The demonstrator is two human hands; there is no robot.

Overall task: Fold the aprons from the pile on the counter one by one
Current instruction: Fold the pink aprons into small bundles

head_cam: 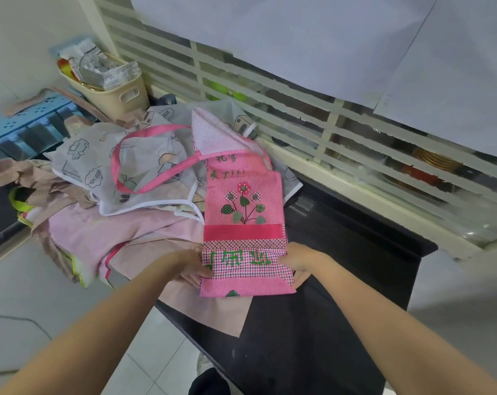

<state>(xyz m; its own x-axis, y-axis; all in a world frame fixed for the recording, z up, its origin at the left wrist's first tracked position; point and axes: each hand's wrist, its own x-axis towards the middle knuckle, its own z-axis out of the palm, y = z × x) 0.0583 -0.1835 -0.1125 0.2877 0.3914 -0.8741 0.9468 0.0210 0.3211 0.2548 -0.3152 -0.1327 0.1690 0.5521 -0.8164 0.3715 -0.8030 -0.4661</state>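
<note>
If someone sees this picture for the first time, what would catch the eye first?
First the bright pink apron, lying long and narrow at the counter's middle, with a flower print. The left hand and right hand grip its near end, one at each side. Behind it to the left, its pink strap loops over a heap of pale aprons.

Black counter (341,280), glossy, right part bare. Apron pile (104,195) covers left half, spilling over left edge. Pale pink cloth (213,309) flat on counter, overhanging near edge. Beige basket (113,95) and blue crate (27,124) at far left corner, behind pile.
</note>
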